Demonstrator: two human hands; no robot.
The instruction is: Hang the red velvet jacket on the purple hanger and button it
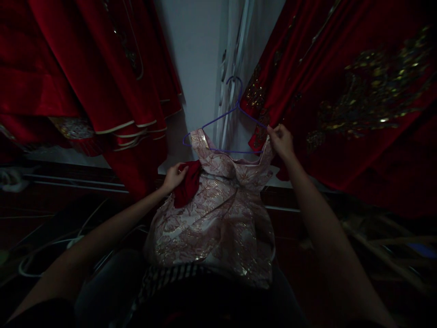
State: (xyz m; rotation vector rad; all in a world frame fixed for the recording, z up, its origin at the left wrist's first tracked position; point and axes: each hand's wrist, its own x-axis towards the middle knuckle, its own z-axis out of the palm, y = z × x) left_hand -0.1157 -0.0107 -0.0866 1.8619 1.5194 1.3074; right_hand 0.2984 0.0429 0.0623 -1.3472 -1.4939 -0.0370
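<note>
Dress (211,205) on a hanger (238,103), a hand at each side

At far left, red garments (68,59) hang in deep folds, some hems edged with pale piping, with a patch of silvery beading (73,127) low among them. Below, a white loop (25,269) shows near the person's left forearm (116,221).

The left hand (175,176) is closed on a red cloth (187,187), thumb and fingers pinching its upper edge. The cloth lies against the left side of the dress, just below the bodice; in this dim light, it is hard to tell whether it is part of the dress or a separate piece.

The dress is in the middle, directly before the person, its skirt spreading down towards the lap. It is pale pink with a shiny floral pattern, and its two straps sit on the thin purple hanger, whose hook points up and away. A pale panel (194,41) stands behind.

The right hand (282,140) pinches the dress's right strap (269,146) at the hanger's end, fingers curled in.

Beyond it at far right hangs another red garment (341,155), bearing a broad field of gold sequins (368,95).
</note>
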